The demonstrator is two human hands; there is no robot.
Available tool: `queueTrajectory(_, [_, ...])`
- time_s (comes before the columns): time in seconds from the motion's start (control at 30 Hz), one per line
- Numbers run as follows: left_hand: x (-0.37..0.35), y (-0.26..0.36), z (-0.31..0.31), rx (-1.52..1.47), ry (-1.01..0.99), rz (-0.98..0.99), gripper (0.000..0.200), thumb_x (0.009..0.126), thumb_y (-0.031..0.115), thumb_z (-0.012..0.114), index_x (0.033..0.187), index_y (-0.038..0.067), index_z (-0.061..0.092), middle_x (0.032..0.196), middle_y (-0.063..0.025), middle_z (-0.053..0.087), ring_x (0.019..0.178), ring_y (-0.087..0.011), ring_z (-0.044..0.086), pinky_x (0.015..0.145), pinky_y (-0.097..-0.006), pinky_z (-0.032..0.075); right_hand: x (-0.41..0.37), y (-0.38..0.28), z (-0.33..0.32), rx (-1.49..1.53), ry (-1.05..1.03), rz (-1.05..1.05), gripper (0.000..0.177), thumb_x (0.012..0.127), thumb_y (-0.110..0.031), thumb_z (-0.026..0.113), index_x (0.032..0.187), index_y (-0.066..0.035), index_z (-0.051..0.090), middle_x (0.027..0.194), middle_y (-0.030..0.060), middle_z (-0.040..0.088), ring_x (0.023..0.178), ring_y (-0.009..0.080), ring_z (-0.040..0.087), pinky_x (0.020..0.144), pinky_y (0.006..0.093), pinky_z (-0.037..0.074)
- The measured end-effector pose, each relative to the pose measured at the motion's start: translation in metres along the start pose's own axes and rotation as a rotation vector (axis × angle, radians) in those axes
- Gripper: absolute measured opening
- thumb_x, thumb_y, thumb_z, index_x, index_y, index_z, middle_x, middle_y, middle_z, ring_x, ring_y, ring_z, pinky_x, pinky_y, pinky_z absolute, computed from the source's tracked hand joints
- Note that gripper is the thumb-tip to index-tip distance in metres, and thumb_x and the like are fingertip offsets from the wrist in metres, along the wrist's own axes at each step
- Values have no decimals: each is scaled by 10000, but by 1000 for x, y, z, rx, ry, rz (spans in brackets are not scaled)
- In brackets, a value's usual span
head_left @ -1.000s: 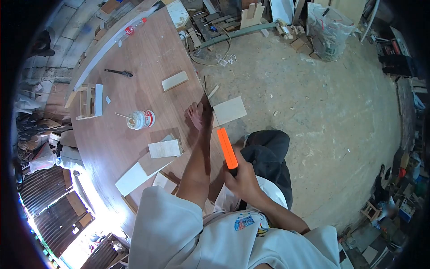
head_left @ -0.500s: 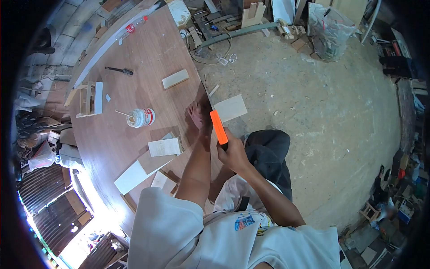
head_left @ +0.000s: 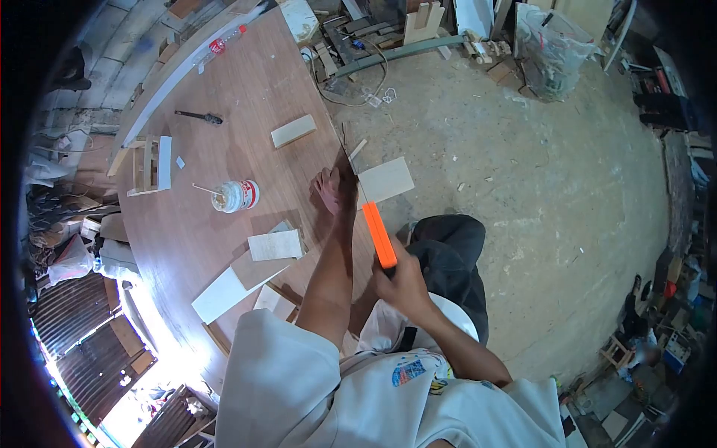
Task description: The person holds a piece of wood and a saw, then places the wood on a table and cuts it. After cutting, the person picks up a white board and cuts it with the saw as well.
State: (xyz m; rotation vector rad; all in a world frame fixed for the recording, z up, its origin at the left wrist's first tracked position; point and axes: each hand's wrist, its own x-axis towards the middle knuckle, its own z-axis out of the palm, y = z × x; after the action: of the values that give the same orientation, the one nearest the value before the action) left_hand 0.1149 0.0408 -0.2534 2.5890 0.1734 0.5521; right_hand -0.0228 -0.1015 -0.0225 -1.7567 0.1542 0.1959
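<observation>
My right hand (head_left: 403, 284) is wrapped around the bright orange handle of a saw (head_left: 379, 234). Its thin blade shows nearly edge-on, running up along the table's edge beside my left hand. My left hand (head_left: 330, 191) rests on the brown tabletop (head_left: 224, 149) near that edge, fingers spread and slightly bent. Whatever lies beneath its palm is hidden. A small pale wood block (head_left: 293, 131) lies farther up the table, beyond my left hand.
A white tub (head_left: 237, 196) with a stick in it, a dark tool (head_left: 199, 117) and a small wooden frame (head_left: 153, 166) stand or lie on the table. Pale boards (head_left: 275, 245) lie near my left forearm. A flat board (head_left: 386, 181) is on the floor; a clear bag (head_left: 554, 56) stands farther back.
My right hand has drawn the saw back toward my body and slightly right, exposing more of the blade. My left hand stays in nearly the same place.
</observation>
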Motion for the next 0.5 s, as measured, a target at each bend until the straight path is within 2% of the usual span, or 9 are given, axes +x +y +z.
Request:
queueTrajectory(0.07, [-3, 3, -2, 11, -1, -8, 167, 749, 145, 614, 658, 32, 533, 790, -145, 525, 855, -334, 522, 849, -453, 384, -7, 0, -2, 35, -1, 23, 311, 761, 34, 564, 1068, -2, 527, 746, 212, 567, 674, 363, 593, 655, 337, 473])
queueTrajectory(0.17, [-3, 7, -6, 27, 10, -3, 167, 749, 145, 613, 657, 31, 533, 793, -145, 527, 857, -336, 522, 851, -453, 384, 34, 36, 12, -25, 36, -11, 307, 766, 31, 567, 1069, 5, 528, 739, 205, 560, 658, 329, 593, 656, 336, 474])
queueTrajectory(0.23, [0, 5, -10, 45, 22, -3, 167, 748, 145, 613, 656, 31, 533, 795, -146, 528, 858, -336, 522, 852, -453, 384, 62, 48, 18, -55, -11, -6, 260, 771, 31, 565, 1028, 8, 535, 726, 195, 549, 658, 287, 606, 649, 337, 473])
queueTrajectory(0.37, [3, 10, -7, 57, 35, -19, 168, 747, 145, 612, 655, 29, 533, 799, -147, 531, 860, -338, 522, 855, -452, 383, 20, 30, 7, -66, 50, -69, 210, 774, 31, 563, 981, 11, 531, 710, 193, 546, 652, 296, 605, 631, 332, 468])
queueTrajectory(0.43, [-1, 8, -9, 75, 33, -24, 168, 747, 145, 611, 654, 29, 532, 802, -147, 532, 861, -339, 522, 856, -452, 382, 4, 21, 4, 38, 34, -6, 172, 775, 33, 560, 943, 14, 522, 708, 198, 548, 651, 305, 608, 621, 336, 464])
queueTrajectory(0.5, [-6, 8, -11, 89, 34, -25, 168, 746, 145, 611, 654, 28, 532, 804, -148, 533, 862, -340, 522, 858, -452, 382, 34, 42, 13, 13, 34, -25, 190, 773, 29, 563, 958, 13, 526, 710, 197, 551, 653, 291, 616, 620, 335, 463])
